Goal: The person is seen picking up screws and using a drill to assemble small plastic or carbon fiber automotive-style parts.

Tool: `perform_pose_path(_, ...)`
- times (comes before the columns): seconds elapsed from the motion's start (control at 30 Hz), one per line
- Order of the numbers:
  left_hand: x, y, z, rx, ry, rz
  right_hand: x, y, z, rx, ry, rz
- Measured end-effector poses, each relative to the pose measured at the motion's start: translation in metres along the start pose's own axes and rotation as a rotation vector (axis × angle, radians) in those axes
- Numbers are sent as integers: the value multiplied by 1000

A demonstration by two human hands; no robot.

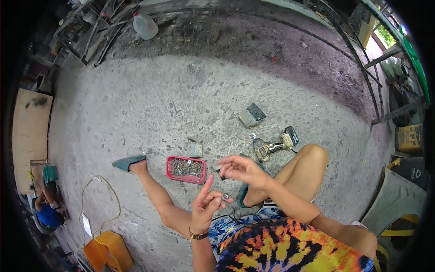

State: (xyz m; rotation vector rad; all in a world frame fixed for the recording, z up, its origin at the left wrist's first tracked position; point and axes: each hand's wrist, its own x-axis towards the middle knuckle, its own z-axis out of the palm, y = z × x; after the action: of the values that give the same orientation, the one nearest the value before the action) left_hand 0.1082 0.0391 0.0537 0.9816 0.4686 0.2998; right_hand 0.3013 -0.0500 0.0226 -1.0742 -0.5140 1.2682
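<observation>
My left hand (205, 209), with a gold-toned watch on its wrist, pinches a small round metal socket-like piece (224, 196) between thumb and fingers while the index finger points up. Just above it hovers my right hand (247, 172), fingers loosely bent and reaching leftward, with nothing clearly seen in them. Beneath its fingertips is a small grey and dark block (217, 168), partly hidden. A pink plastic basket (168, 168) full of metal bolts or screws (186, 167) rests on the floor left of my hands. Beyond my right hand lies a cordless impact driver (267, 148).
A grey block with a dark face (252, 115) lies ahead, and a smaller block (195, 150) is behind the basket. My legs flank these things. An orange plastic stool (108, 254) and a looped yellow cord (118, 199) lie left. Another person (49, 215) is at far left.
</observation>
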Motion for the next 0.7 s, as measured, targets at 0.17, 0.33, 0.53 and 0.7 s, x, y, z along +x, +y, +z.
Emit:
perform_pose_path(0.17, -20, 3, 15, 46, -13, 1, -31, -27, 44, -85, -182, -63)
perform_pose_path(0.33, -41, -3, 20, 147, 14, 51, -50, -22, 67, -99, -126, -68)
perform_pose_path(0.53, -67, 1, 22, 161, -9, 66, -57, -5, 73, 59, -149, 21)
perform_pose_path(0.7, -84, -3, 20, 136, 6, 126, -67, -14, 87, 95, -191, 17)
